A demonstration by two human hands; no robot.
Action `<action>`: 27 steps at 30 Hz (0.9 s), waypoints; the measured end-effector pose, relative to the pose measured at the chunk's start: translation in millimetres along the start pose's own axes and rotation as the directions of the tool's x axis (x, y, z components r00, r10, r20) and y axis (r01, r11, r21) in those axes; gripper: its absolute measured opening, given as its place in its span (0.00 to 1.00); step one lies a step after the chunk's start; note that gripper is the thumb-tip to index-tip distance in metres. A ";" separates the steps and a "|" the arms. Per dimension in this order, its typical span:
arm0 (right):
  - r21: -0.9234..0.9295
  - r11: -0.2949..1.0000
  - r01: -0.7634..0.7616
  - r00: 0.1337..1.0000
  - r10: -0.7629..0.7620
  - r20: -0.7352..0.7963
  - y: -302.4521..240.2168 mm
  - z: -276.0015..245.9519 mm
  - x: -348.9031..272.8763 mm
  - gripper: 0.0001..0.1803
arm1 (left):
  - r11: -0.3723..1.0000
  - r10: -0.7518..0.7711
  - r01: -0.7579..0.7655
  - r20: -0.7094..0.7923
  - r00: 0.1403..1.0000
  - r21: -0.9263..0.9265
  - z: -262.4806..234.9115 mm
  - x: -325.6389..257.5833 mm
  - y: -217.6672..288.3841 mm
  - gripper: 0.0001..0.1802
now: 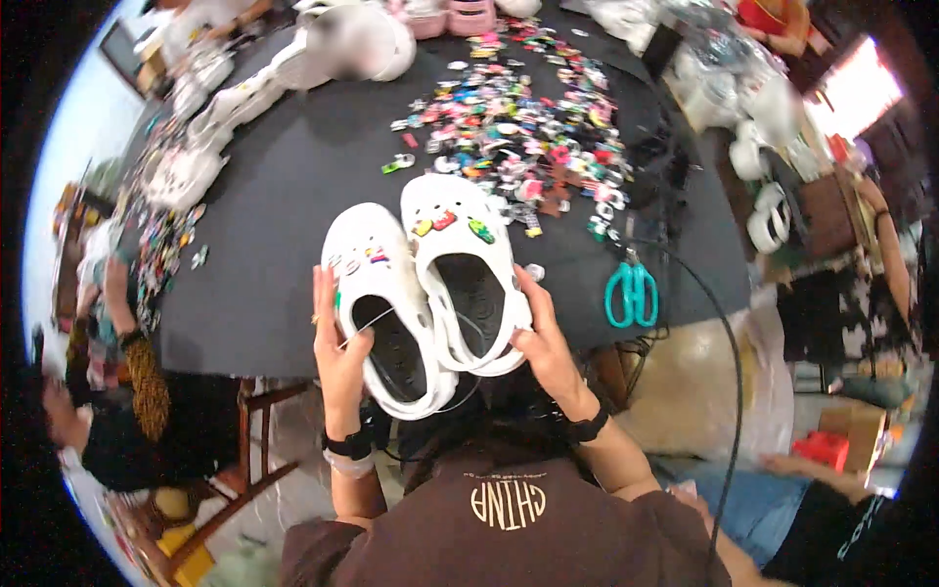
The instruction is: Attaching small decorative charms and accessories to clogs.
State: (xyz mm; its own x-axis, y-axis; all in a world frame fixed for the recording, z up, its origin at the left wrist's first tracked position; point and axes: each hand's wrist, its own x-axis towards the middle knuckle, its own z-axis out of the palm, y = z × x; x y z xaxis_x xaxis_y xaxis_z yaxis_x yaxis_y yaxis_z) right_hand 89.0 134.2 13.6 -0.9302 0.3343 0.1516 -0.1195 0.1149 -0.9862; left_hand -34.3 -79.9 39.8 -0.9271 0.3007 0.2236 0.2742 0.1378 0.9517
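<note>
Over the black table, both hands grip white clogs.

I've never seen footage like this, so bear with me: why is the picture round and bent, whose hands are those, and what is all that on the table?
The picture comes from a wide fisheye camera worn on a person's head, looking down, so straight edges bend toward the rim. No machine here: the two bare hands coming up from below are the wearer's own. The left hand holds the left clog and the right hand holds the right clog, both white, side by side, with small coloured charms on their toes. They are at the near edge of a dark table. Further back lies a pile of charms, and teal scissors lie to the right. More white clogs line the far edges.
</note>
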 end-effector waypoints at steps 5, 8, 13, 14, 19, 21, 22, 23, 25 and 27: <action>-0.192 0.967 0.170 0.985 -0.163 0.052 -31.6 29.8 -1.8 0.45 | 0.995 0.081 -0.075 -0.117 0.990 0.060 -24.2 -4.1 13.4 0.29; -0.275 0.955 0.110 0.987 -0.074 0.140 -31.4 50.4 -8.9 0.41 | 0.962 0.108 -0.081 -0.092 0.990 0.260 -44.9 3.3 17.1 0.21; -0.357 0.929 0.101 0.978 -0.027 0.207 -25.1 29.9 3.5 0.27 | 0.901 0.054 -0.019 -0.070 0.996 0.434 -55.9 -7.3 27.0 0.27; -0.417 0.904 0.095 0.989 -0.037 0.144 -22.4 20.9 3.8 0.21 | 0.832 0.153 -0.101 -0.050 0.987 0.545 -52.7 -16.1 36.6 0.28; -0.661 0.749 0.051 0.989 -0.132 -0.073 -10.7 -8.8 25.6 0.13 | 0.944 0.256 -0.252 0.008 0.967 0.213 -8.4 -58.5 79.4 0.20; -0.705 0.703 0.099 0.987 -0.161 -0.021 -1.7 -10.0 31.0 0.12 | 0.971 0.220 -0.233 0.197 0.955 0.049 1.9 -59.5 83.6 0.19; -0.746 0.652 0.137 0.983 -0.182 0.021 3.2 -11.0 32.5 0.11 | 0.974 0.199 -0.220 0.279 0.939 0.048 7.0 -58.4 86.9 0.19; -0.712 0.693 0.112 0.985 -0.173 -0.014 9.4 -11.8 31.4 0.10 | 0.962 0.230 -0.262 0.289 0.929 0.077 12.6 -58.3 88.5 0.19; -0.598 0.801 0.030 0.992 -0.098 -0.081 13.2 -14.6 32.9 0.10 | 0.942 0.253 -0.307 0.309 0.917 0.139 19.3 -57.4 89.3 0.19; -0.407 0.913 -0.027 0.980 -0.056 -0.192 5.4 -14.4 37.6 0.12 | 0.946 0.217 -0.275 0.289 0.932 0.175 22.7 -56.8 89.2 0.18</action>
State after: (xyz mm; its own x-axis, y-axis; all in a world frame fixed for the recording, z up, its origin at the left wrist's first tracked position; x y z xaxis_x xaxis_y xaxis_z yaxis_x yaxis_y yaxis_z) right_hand 58.3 160.8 15.0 -0.8378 0.5009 0.2171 0.0574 0.4762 -0.8774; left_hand 48.6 -63.3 107.2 -0.7311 0.5828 0.3547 0.5585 0.2127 0.8017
